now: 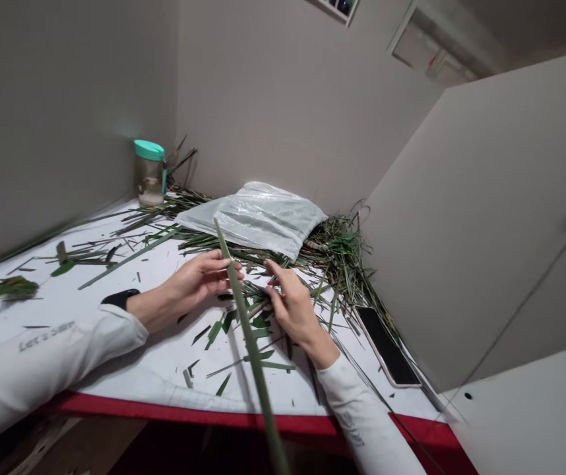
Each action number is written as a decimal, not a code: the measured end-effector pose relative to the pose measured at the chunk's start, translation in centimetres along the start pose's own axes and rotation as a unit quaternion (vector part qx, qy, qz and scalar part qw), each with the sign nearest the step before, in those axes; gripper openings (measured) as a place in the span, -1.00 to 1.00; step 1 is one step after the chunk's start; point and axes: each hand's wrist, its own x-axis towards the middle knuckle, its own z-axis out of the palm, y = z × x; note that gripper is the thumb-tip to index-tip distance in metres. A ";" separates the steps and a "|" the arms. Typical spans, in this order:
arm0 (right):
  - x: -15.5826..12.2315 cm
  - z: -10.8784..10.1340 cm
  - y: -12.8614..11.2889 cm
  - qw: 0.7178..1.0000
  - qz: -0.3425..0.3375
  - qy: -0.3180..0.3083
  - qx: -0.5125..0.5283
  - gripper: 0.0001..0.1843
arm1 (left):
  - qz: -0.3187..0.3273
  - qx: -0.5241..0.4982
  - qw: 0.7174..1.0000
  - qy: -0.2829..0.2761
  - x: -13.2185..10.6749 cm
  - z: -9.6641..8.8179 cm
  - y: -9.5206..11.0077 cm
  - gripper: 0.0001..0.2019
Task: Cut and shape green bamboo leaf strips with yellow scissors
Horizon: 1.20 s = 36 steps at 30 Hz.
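1. Presently, the left hand (198, 278) stands narrow, its fingers (218, 272) curled against a long green leaf strip (249, 349) and apparently gripping it.
2. The strip is lifted above the worktop and tilted. Its upper tip rises just past the left hand, and its lower length runs toward the camera, blurred at the near end.
3. The right hand (293, 311) is also narrow, with thumb and forefinger pinched on thin leaf strands (258, 295) just beside the strip. The fingers partly hide the exact grip.
4. The white worktop (164, 369) has a red front edge (188, 410). Cut leaf pieces (218, 328) lie scattered beneath and around both hands.
5. A heap of leaf trimmings (337, 254) lies toward the far right corner, directly ahead of the right hand. A translucent plastic bag (258, 221) rests against it, well above the hands in view.
6. A glass jar with a teal lid (149, 150) stands near the far left corner, with dark stalks just behind it.
7. A smartphone (386, 346) lies flat near the right edge of the worktop, touching no hand.
8. The person wears white long sleeves (40, 349), the left bearing printed lettering, and a black wristband (121, 298) on the left wrist.
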 end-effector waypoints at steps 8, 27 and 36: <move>-0.3 -3.9 2.4 0.994 0.098 -0.027 -0.051 -0.76 | 0.060 0.035 0.998 -0.004 0.3 0.5 5.0 -0.83; -1.8 -4.2 2.7 0.972 0.088 -0.154 -0.155 -0.89 | 0.070 0.366 0.925 -0.076 -1.2 3.0 5.9 -0.90; -0.9 -4.6 2.3 0.989 0.142 -0.038 0.000 -0.70 | 0.085 0.413 0.904 -0.062 0.1 4.1 5.7 -0.78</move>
